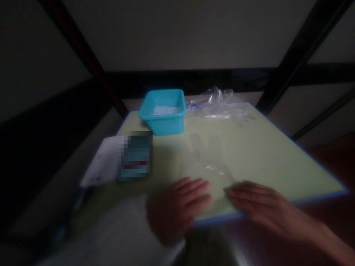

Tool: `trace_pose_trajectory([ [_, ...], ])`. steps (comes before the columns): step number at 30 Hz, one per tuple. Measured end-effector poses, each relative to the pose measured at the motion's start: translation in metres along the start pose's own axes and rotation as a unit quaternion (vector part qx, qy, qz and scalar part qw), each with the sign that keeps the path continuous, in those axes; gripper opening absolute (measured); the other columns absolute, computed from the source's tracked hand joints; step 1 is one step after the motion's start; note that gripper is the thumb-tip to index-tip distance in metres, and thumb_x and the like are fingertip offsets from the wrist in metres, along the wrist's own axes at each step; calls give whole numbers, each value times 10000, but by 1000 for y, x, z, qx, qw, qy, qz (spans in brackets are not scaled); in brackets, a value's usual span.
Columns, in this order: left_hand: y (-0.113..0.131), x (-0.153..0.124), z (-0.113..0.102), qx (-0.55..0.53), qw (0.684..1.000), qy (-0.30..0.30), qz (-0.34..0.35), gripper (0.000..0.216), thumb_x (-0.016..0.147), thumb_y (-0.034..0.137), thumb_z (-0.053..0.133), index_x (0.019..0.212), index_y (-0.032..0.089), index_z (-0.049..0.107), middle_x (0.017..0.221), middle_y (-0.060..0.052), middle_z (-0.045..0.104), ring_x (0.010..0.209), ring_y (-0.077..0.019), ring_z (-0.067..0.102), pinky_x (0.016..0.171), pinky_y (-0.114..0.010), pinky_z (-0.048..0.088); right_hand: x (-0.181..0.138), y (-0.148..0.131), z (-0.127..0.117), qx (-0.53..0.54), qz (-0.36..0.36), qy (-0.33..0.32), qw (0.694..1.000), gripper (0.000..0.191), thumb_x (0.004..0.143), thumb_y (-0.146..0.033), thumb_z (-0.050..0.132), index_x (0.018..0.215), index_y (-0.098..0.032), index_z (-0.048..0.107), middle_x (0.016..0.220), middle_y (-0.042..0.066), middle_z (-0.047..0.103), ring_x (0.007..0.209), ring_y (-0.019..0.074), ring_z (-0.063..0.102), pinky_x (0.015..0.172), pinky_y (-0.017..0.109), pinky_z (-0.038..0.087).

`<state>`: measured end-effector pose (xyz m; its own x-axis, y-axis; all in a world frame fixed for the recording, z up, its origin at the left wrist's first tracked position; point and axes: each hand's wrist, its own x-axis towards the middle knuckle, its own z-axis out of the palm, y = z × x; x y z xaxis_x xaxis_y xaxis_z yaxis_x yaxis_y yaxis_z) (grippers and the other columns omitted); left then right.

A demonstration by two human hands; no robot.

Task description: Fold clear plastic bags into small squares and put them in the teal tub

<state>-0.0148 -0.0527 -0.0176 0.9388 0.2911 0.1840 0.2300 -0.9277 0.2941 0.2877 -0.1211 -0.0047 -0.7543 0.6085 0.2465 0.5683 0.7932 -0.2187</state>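
Note:
A clear, thin plastic glove [212, 157] lies spread on the pale yellow-green tabletop, its fingers pointing away from me. My left hand [181, 208], in a light sleeve, is at the glove's near left side with its fingers stretched out and nothing gripped. On the near right side, my right hand [257, 203] reaches in over the table edge. Its fingers are extended close together, and their tips are at the glove's edge. The dim, blurred picture hides whether either hand presses on the plastic.
A turquoise plastic basket [169, 127] holding something white stands at the back. Beside it lies crumpled clear plastic [217, 105] with glove-like fingers. At the left are a white sheet [104, 159] and a pixelated dark rectangular item [135, 157]. A blue edge [318, 195] borders the table [263, 155].

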Motion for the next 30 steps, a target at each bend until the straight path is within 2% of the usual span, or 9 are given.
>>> trace_pose_trajectory([
  [2,2,1,0,2,1000,2,-16,467,948,356,242,1333,194,452,1476,-80,357,1385,-223,270,1130,-440,232,1,0,-1,5,-5,7,1000,504,924,-262,494,1403,-162,374,1373,88,498,1284,192,434,1040,403,413],
  [6,3,2,-3,-14,1000,-19,-5,445,955,337,269,1330,205,469,1471,-76,366,1383,-215,276,1131,-419,236,4,2,-4,-13,-10,2,1000,600,887,-288,558,1421,-133,332,1396,109,463,1316,212,386,1068,415,369],
  [12,7,2,-5,-48,999,-15,-11,415,954,326,293,1303,251,503,1482,-46,350,1393,-213,251,1139,-415,203,11,11,-6,-8,-7,0,1000,596,896,-234,529,1435,-133,296,1429,102,417,1341,198,337,1085,392,340],
  [18,12,2,-10,-78,997,-15,5,402,932,317,342,1295,260,506,1473,-50,368,1396,-215,241,1142,-433,175,22,15,-10,-22,-31,-25,999,585,904,-213,494,1431,-69,286,1447,134,377,1369,198,269,1093,382,323],
  [25,14,5,-21,-80,996,-31,27,437,946,358,255,1304,266,489,1488,-39,341,1404,-222,215,1140,-439,194,40,13,-12,16,-97,-30,995,588,879,-137,475,1421,-24,278,1411,182,409,1368,188,260,1068,364,365],
  [30,14,6,-25,-97,993,-28,59,499,956,397,167,1336,256,458,1485,-56,341,1397,-226,241,1132,-430,232,47,14,-14,38,-108,-47,992,544,845,-115,473,1364,12,368,1396,213,414,1367,194,254,1060,373,371],
])
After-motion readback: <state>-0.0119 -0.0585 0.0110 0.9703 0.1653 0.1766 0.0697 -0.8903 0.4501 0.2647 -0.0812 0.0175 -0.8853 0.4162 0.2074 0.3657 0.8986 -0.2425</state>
